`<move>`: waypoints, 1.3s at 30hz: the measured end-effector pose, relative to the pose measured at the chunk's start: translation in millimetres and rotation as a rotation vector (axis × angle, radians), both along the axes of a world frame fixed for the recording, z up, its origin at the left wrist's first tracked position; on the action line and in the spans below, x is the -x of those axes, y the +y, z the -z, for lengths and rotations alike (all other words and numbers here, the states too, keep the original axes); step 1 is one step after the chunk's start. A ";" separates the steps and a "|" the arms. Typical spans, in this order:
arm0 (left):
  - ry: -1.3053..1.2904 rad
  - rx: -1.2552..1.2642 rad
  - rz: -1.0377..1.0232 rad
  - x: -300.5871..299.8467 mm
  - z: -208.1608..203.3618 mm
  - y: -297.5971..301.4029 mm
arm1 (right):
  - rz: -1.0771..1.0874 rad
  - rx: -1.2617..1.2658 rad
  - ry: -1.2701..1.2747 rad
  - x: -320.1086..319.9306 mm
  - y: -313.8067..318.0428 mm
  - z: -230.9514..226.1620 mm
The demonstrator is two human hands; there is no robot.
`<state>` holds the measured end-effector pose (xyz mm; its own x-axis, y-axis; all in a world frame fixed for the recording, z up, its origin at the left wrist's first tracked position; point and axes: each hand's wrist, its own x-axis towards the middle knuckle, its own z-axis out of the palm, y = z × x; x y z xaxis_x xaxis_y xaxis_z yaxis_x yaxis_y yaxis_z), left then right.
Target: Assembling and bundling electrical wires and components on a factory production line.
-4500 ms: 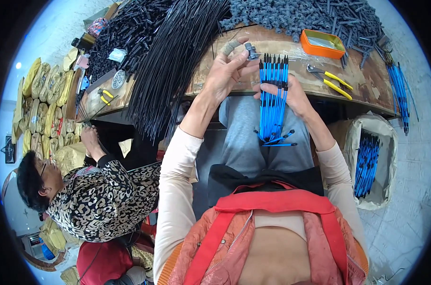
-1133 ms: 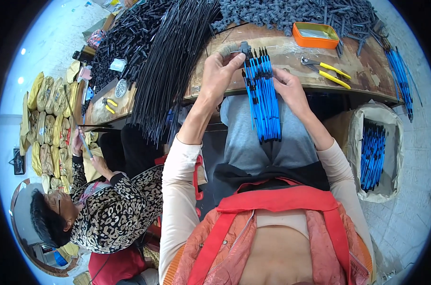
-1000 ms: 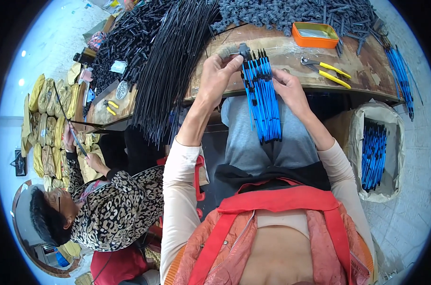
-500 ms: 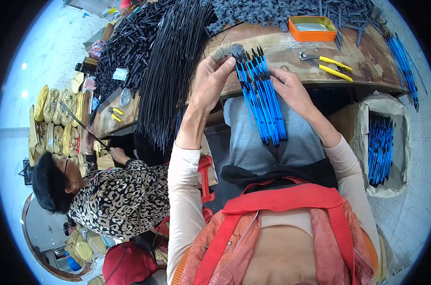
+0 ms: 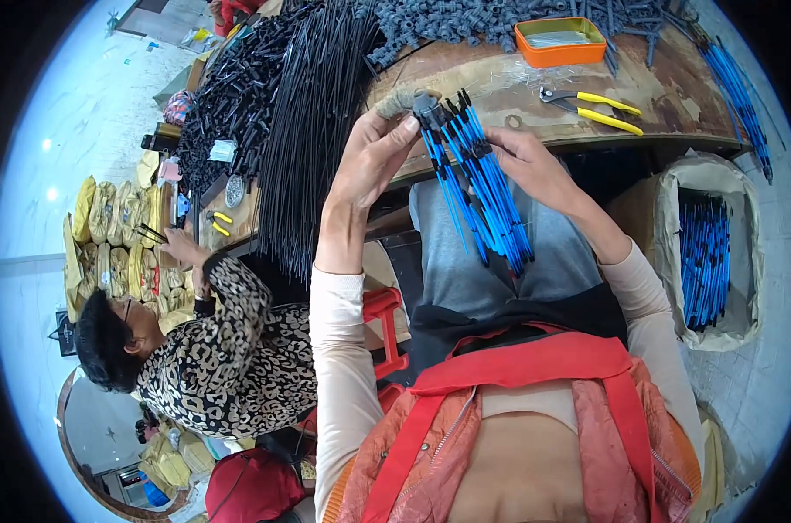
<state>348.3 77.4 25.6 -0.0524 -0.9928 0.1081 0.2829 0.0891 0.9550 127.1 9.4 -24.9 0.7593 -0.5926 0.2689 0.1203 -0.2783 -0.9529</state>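
A fan of thin blue rods with black tips and joints (image 5: 503, 213) hangs over my lap, its upper end near the table edge. Thumb and wrapped forefinger of my left hand (image 5: 369, 163) close on a dark grey plastic fitting (image 5: 428, 108) at the top left of the rods; a tan wrapping (image 5: 394, 105) covers that forefinger. From the right, my right hand (image 5: 535, 167) holds the rods near their upper part, its fingertips partly hidden behind them.
On the table lie yellow-handled pliers (image 5: 594, 110), an orange tin (image 5: 559, 54) and heaped grey fittings (image 5: 474, 22). Long black rods (image 5: 313, 139) overhang the edge at left. A lined bin (image 5: 668, 253) of blue rods stands right. A co-worker (image 5: 208, 357) sits at left.
The rods' lower ends have swung slightly right, and the leftmost rods have spread from the rest. My hands keep their hold. The co-worker's arm has reached farther up, toward the table.
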 end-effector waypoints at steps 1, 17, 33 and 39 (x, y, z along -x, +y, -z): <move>-0.003 0.002 0.001 0.5 -0.7 1.3 | -0.017 0.003 0.017 1.8 0.6 -1.9; 0.337 -0.108 0.043 10.0 31.2 9.6 | -0.082 -0.181 -0.037 8.0 22.2 7.3; -0.582 -0.022 -0.543 57.8 -14.8 57.0 | 0.156 -0.035 0.083 -3.2 59.3 -11.8; -0.351 -0.028 -0.394 40.7 -9.8 52.8 | 0.084 0.069 0.086 0.6 41.8 -10.2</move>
<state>307.6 130.3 35.5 0.2974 -0.9466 0.1243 -0.1045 0.0972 0.9898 126.5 51.3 -14.6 0.7298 -0.6374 0.2472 0.0122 -0.3495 -0.9369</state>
